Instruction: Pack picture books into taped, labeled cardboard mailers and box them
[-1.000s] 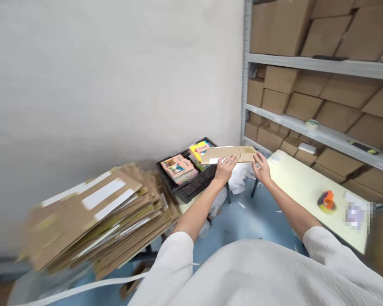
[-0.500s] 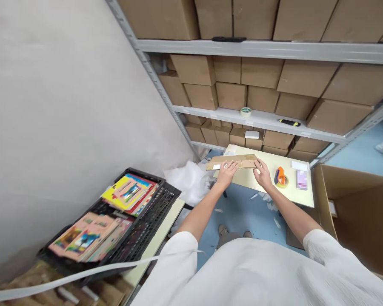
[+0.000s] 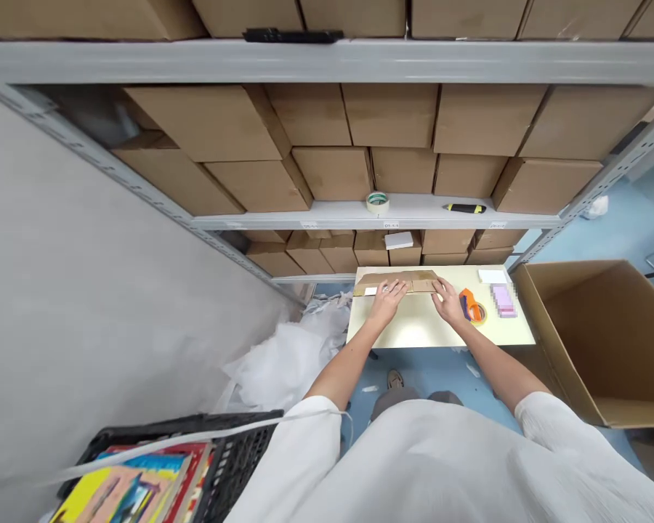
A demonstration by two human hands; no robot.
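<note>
A flat brown cardboard package (image 3: 422,277) with a small white label lies along the far left part of the cream table (image 3: 408,327). My left hand (image 3: 388,303) grips its near edge beside the label, a ring showing on one finger. At the package's right end, my right hand (image 3: 447,301) holds the corner with bent fingers. The thumbs are partly hidden. To the right of my right hand, an orange tape dispenser (image 3: 469,305) with a roll of tape rests on the table, near a blurred purple item (image 3: 503,299) and a small white box (image 3: 493,277).
Behind the table, a metal shelf (image 3: 327,218) holds several cartons, a tape roll (image 3: 378,203) and a utility knife (image 3: 465,208). A large open carton (image 3: 567,385) stands right. White wrapping sheets (image 3: 283,363) lie left, beyond a black crate (image 3: 240,428) with books (image 3: 136,483).
My view has swung right, away from the crate and towards the shelf. Both hands have brought the cardboard package rightward over the table and down onto it.
</note>
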